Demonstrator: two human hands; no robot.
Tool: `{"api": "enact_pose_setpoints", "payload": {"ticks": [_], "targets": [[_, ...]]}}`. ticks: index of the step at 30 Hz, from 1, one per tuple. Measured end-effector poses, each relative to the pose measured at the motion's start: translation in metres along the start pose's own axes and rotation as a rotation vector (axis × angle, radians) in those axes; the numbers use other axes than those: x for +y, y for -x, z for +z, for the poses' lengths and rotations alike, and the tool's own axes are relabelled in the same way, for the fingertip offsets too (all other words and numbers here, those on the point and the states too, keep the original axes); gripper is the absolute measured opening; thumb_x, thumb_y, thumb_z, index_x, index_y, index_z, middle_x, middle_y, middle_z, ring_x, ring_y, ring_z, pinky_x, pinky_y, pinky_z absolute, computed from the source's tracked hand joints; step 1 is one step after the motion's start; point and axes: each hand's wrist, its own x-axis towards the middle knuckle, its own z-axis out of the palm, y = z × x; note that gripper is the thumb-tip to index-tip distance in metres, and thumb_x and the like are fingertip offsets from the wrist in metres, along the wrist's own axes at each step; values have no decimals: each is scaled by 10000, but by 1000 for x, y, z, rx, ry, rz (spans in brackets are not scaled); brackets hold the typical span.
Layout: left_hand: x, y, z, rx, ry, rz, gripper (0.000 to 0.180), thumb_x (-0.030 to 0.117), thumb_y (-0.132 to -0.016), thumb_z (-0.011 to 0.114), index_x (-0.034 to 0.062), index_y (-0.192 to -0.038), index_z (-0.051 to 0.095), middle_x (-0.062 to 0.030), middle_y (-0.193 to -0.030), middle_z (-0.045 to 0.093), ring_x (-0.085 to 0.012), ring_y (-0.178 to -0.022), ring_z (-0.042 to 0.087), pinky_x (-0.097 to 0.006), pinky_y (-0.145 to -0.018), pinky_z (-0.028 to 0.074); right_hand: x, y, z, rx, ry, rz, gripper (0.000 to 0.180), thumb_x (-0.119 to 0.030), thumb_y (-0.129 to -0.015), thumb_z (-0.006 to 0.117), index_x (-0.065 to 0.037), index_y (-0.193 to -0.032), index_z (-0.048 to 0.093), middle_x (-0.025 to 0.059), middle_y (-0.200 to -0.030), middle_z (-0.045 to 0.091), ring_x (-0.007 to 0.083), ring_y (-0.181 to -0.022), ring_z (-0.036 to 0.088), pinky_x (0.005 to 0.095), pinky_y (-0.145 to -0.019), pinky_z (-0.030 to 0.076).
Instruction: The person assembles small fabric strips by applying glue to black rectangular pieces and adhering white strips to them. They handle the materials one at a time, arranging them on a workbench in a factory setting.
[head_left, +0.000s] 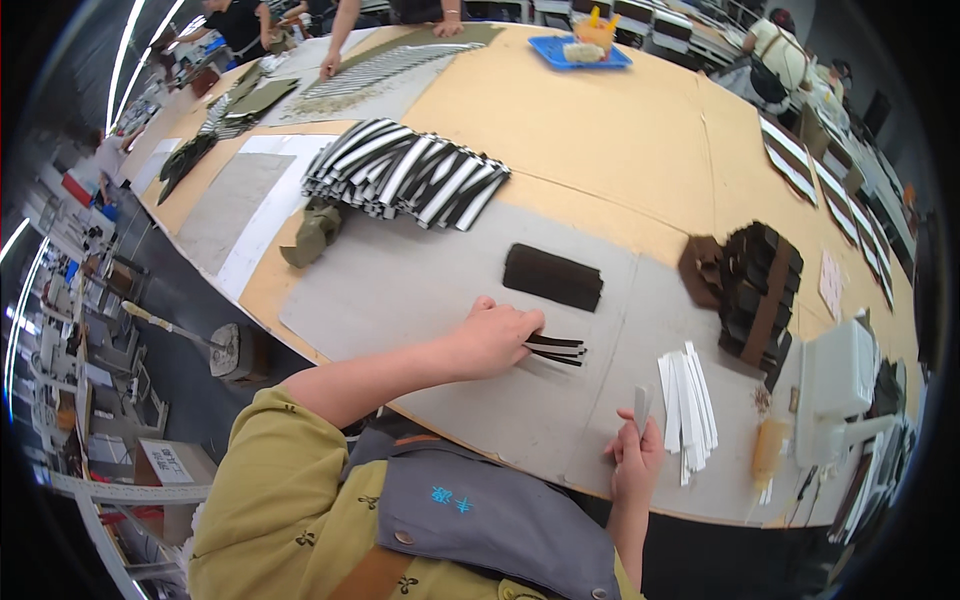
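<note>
My left hand (497, 338) is closed over the grey board in front of me, pinching a few narrow dark strips (562, 350) whose ends point right. Just beyond them lies a dark brown rectangular piece (553, 276), flat on the board. Near the table's front edge, my right hand (636, 452) pinches a thin white strip (642, 402) upright between thumb and fingers. Beside that hand, a loose fan of white strips (687, 408) lies on the board. Farther off at the left is a broad heap of black-and-white strips (405, 172).
Bundled dark brown pieces (765, 290) sit at the right beside a brown roll (702, 270). A white plastic container (838, 372) and an amber bottle (768, 452) stand near the right edge. A blue tray (548, 48) lies far back. Another person's hands work on green material (430, 45).
</note>
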Motion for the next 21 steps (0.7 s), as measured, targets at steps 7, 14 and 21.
{"api": "enact_pose_setpoints", "payload": {"ticks": [7, 14, 21], "targets": [[-83, -12, -77, 487, 320, 21, 439, 134, -884, 768, 104, -1298, 625, -119, -984, 725, -265, -900, 698, -380, -816, 539, 4, 2, -6, 31, -59, -50, 218, -146, -1065, 557, 9, -1192, 643, -52, -726, 450, 31, -592, 403, 221, -572, 425], [-191, -10, -147, 877, 135, -222, 557, 192, -898, 773, 109, -1411, 573, -98, -1080, 681, -233, -979, 651, -365, -909, 540, 15, 0, -5, 50, -68, -49, 241, -186, -1069, 580, 20, -1185, 624, -49, -720, 427, 31, -579, 359, 225, -554, 407], [-105, -11, -74, 683, 253, 27, 443, 55, -905, 728, 112, -1333, 630, -72, -1083, 640, -228, -1028, 615, -362, -914, 493, -1, 3, 0, 132, -26, 16, 161, -77, -1023, 608, -11, -1168, 583, -7, -826, 533, 52, -609, 469, 236, -580, 448]]}}
